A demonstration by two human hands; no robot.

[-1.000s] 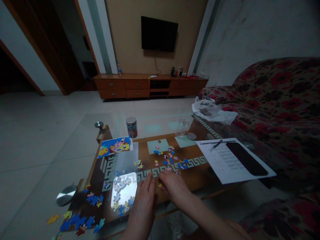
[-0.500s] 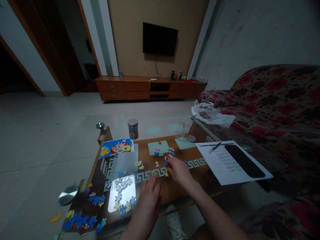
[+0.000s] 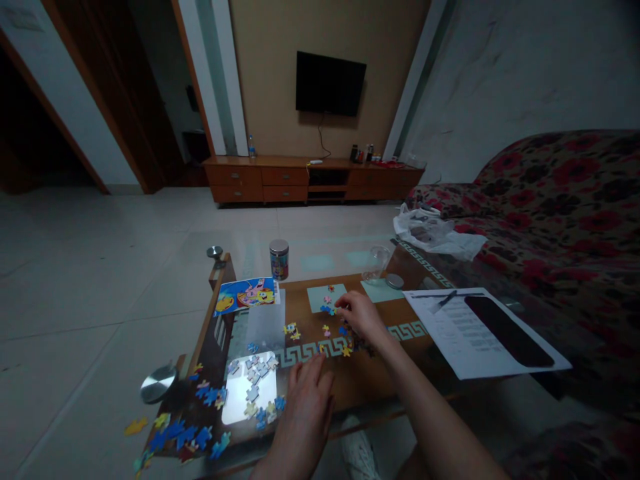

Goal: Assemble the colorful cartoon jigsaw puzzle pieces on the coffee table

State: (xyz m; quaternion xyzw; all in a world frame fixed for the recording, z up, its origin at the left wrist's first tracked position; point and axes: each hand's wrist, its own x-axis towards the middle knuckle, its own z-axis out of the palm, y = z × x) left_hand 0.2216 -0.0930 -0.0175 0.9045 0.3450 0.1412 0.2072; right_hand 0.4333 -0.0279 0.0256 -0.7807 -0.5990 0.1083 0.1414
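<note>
Right hand (image 3: pixel 364 319) pushed further forward, over the loose jigsaw pieces (image 3: pixel 345 331)

My right fingertips (image 3: pixel 341 309) have moved up to the near edge of a pale green square (image 3: pixel 316 298) set in the coffee table; they are pressed together, though I cannot tell whether they pinch a piece. My left hand (image 3: pixel 305 410) lies spread near the table's edge, its fingers apart and holding nothing I can see. Left of my grip, pale blue-grey pieces (image 3: pixel 253 393) sit joined on a lit white panel (image 3: pixel 235 408), with a cartoon picture card (image 3: pixel 246 295) beyond. Past my fingertips stand a printed tin (image 3: pixel 279 259) and a glass jar (image 3: pixel 377 263). Farthest off, a wooden sideboard (image 3: pixel 310 175) stands below a wall-mounted television (image 3: pixel 330 83).
</note>
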